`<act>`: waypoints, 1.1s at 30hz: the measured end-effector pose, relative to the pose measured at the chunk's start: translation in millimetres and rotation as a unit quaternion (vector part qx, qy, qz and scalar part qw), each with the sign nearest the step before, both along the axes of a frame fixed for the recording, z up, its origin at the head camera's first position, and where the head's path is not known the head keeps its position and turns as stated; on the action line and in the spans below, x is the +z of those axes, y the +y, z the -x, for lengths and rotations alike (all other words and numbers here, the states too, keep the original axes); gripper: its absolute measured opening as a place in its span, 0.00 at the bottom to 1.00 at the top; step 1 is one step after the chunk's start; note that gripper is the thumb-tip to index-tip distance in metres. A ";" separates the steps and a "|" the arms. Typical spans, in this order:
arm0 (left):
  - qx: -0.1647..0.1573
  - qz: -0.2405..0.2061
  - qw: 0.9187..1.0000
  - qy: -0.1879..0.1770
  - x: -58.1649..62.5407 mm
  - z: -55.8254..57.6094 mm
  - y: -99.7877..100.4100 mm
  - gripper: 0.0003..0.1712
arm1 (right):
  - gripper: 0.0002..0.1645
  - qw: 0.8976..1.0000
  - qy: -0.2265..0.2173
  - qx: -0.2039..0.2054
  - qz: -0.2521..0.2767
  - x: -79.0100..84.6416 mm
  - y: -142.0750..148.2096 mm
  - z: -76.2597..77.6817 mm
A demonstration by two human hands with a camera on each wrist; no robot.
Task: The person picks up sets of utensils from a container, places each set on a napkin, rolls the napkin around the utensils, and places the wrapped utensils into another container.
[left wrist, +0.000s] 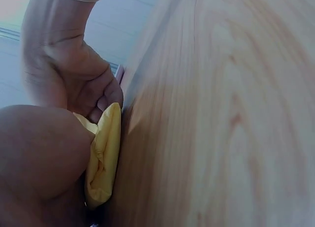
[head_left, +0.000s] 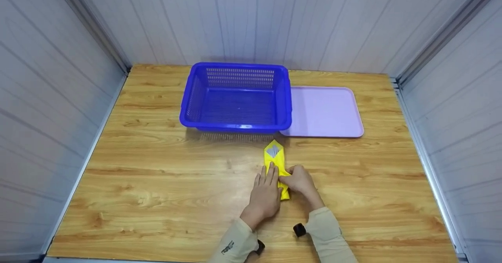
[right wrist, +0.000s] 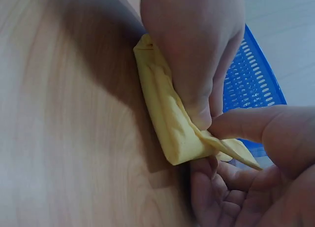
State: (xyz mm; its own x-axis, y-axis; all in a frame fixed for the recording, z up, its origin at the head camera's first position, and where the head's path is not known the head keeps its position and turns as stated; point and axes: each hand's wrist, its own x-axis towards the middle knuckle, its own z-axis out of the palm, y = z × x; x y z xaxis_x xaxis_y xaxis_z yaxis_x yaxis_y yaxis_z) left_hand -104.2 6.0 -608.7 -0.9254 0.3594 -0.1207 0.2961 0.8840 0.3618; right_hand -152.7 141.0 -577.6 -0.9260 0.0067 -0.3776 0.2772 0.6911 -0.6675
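Observation:
A yellow cloth (head_left: 279, 160), folded into a narrow strip with a pointed far end, lies on the table in front of the basket. Silvery shapes with thin dark lines (head_left: 273, 151) show in a pocket near that point. My left hand (head_left: 264, 194) presses on the cloth from the left, its fingers stretched along it. On the other side my right hand (head_left: 301, 180) pinches the cloth's right edge. In the right wrist view a loose flap (right wrist: 236, 150) sticks out between the right thumb and fingers. Layered folds (left wrist: 101, 173) show at the cloth's near end in the left wrist view.
A blue plastic basket (head_left: 235, 126) with slotted walls stands behind the cloth. To its right a pink tray (head_left: 325, 112) lies flat, its left side overlapped by the basket. Pale panel walls (head_left: 251, 24) enclose the wooden table (head_left: 157, 184) at the back and both sides.

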 end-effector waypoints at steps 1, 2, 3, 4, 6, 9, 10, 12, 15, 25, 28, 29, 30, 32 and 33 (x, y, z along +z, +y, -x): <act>-0.001 0.000 1.000 0.005 -0.6 -0.5 -0.8 0.35 | 0.12 1.000 0.001 0.008 0.001 0.7 -1.4 0.3; -0.002 0.000 1.000 0.009 -1.0 -1.1 -1.6 0.35 | 0.13 1.000 0.000 0.013 0.002 1.4 -2.8 0.3; -0.003 -0.004 1.000 0.014 -1.0 -1.4 -2.1 0.35 | 0.14 1.000 0.003 0.016 0.003 2.5 -4.4 0.1; -0.003 -0.009 1.000 0.018 -1.2 -1.6 -2.4 0.35 | 0.12 1.000 0.003 0.013 0.009 2.9 -5.9 -0.1; -0.002 -0.022 1.000 0.020 -1.1 -1.6 -2.8 0.35 | 0.08 0.999 0.001 -0.001 0.034 2.7 -8.6 -0.1; 0.010 -0.060 0.998 0.003 1.3 -0.7 -3.8 0.33 | 0.04 0.991 -0.024 -0.046 0.125 -0.3 -11.4 0.3; 0.019 -0.075 0.997 -0.001 2.0 0.0 -4.2 0.32 | 0.04 0.985 -0.034 -0.059 0.160 -2.1 -12.0 0.6; 0.039 -0.105 0.994 -0.004 3.4 2.4 -5.3 0.29 | 0.04 0.970 -0.051 -0.081 0.222 -5.4 -12.2 0.8; 0.082 -0.157 0.984 0.023 4.6 7.9 -6.8 0.23 | 0.06 0.952 -0.065 -0.103 0.281 -10.1 -11.6 -0.4; 0.260 -0.489 0.828 -0.091 3.9 8.7 -17.7 0.27 | 0.12 0.937 -0.017 -0.099 0.335 -9.6 -5.7 -19.4; 0.262 -0.582 0.737 -0.221 7.7 6.0 -24.2 0.27 | 0.12 0.932 -0.013 -0.089 0.351 -2.4 -3.8 -26.9; 0.262 -0.607 0.707 -0.253 9.3 4.9 -26.3 0.26 | 0.12 0.931 -0.011 -0.084 0.356 0.4 -3.5 -29.6; 0.261 -0.630 0.677 -0.276 11.0 3.7 -28.2 0.25 | 0.13 0.928 -0.010 -0.077 0.363 3.1 -3.3 -32.4; 0.263 -0.667 0.632 -0.294 15.2 0.3 -31.2 0.24 | 0.14 0.923 -0.007 -0.063 0.379 8.1 -3.1 -38.1; 0.264 -0.682 0.614 -0.297 17.9 -1.8 -32.4 0.24 | 0.15 0.920 -0.004 -0.056 0.387 10.3 -3.2 -41.1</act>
State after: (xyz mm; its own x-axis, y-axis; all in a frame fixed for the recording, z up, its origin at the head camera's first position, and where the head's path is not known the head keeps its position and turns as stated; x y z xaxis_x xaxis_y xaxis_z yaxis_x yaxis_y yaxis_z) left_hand -102.4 -26.4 -590.9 -0.8947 0.1688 -0.4135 -0.4436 -0.4445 0.7782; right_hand -111.7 137.8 -567.3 -0.9333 -0.1723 -0.3152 0.3238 -0.0235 -0.9458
